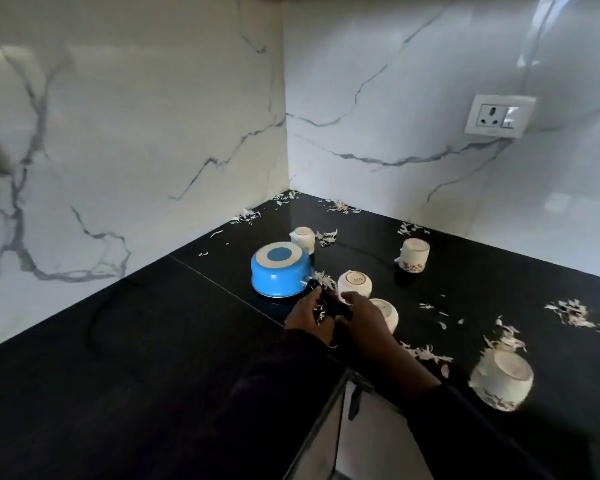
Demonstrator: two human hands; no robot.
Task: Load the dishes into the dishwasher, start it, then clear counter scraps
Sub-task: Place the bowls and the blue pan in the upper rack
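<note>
1. Five white cups stand upside down on the black table (118, 341): the far cup (302, 239) beyond the grips, the flowered cup (413, 255) far off to their right, the middle cup (354, 283) just above the right grip, the near cup (386, 312) partly hidden behind that grip, and the big cup (502, 379), blurred, well to the right and nearer the person.
2. One blue saucepan (280, 274) sits upside down just beyond the left grip, its base pale with a blue disc at the centre.
3. The saucepan's black handle (326, 299) runs from the pan toward the two grips.
4. White scraps (568, 313) lie in many small heaps across the table, on the far side of the grips and to their right; some lie against the handle between the grips.
5. The left hand (309, 317) curls its fingers over the handle and scraps; whether this grip is pressed tight cannot be told.
6. The right hand (362, 322) bends its fingers in toward the handle from the other side; its grip cannot be told either.
7. Both dark sleeves reach forward from the table's near edge, hands meeting side by side.
</note>
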